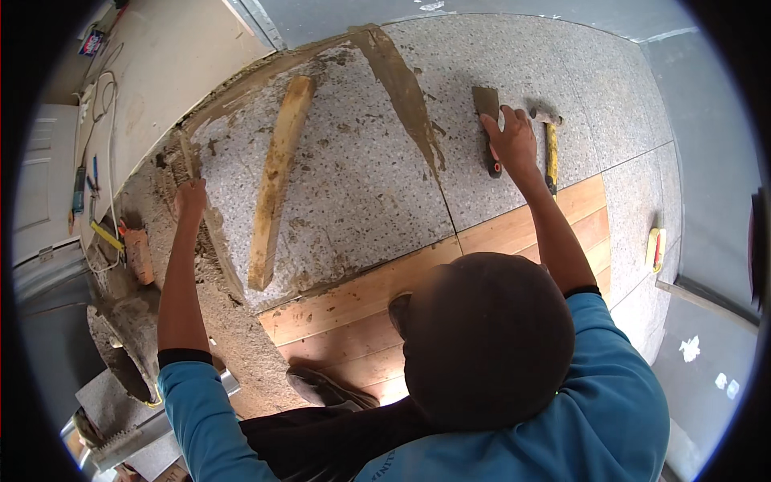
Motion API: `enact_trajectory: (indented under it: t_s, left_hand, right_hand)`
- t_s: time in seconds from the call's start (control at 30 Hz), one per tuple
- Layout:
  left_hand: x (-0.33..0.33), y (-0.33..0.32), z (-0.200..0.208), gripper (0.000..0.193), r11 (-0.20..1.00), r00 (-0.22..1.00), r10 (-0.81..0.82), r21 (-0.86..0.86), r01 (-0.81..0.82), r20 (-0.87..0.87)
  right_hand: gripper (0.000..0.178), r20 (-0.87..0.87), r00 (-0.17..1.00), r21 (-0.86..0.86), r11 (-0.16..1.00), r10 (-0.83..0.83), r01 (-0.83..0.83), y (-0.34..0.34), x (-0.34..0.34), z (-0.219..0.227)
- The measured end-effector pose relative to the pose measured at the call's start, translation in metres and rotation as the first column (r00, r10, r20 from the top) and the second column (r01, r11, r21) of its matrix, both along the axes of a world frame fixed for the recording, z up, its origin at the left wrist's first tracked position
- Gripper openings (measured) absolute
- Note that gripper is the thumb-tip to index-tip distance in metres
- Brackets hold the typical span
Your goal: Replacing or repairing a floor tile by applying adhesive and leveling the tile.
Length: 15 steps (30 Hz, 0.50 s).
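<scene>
At the left edge of the speckled tile, my left hand is closed around a thin mortar-coloured strip, whose kind I cannot make out. My right hand reaches over a putty knife with a wide blade and a dark handle with an orange end. Its thumb crosses the putty knife near the blade, and the fingers are spread apart. Right beside that hand lies a hammer with a yellow handle. Between my hands, a long wooden batten rests on the tile, smeared with mortar.
Wet mortar streaks a tile joint. Wood-look planks border the tiles nearby. A brick-coloured block and a mortar-crusted bucket are at left. A red-and-yellow tool lies at right near the grey wall. A dark cap covers the lower middle.
</scene>
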<state>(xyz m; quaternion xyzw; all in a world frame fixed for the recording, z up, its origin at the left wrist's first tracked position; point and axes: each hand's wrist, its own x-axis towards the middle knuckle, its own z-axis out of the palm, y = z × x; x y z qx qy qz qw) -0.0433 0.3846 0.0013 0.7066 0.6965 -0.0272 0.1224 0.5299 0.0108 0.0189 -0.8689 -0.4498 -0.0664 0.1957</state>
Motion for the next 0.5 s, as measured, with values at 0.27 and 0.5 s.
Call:
enact_trajectory:
  t_s: [0.27,0.5]
  left_hand:
    - [-0.004,0.024,-0.012,0.049,0.987,0.988,0.152,0.051,-0.152,-0.003]
    - [0.004,0.029,-0.010,0.044,0.980,0.978,0.188,0.056,-0.193,0.086]
  right_hand:
    - [0.037,-0.188,0.980,0.028,0.997,-0.063,0.069,-0.007,-0.005,-0.021]
    - [0.036,-0.172,0.984,0.055,0.997,-0.039,0.049,-0.008,-0.005,-0.026]
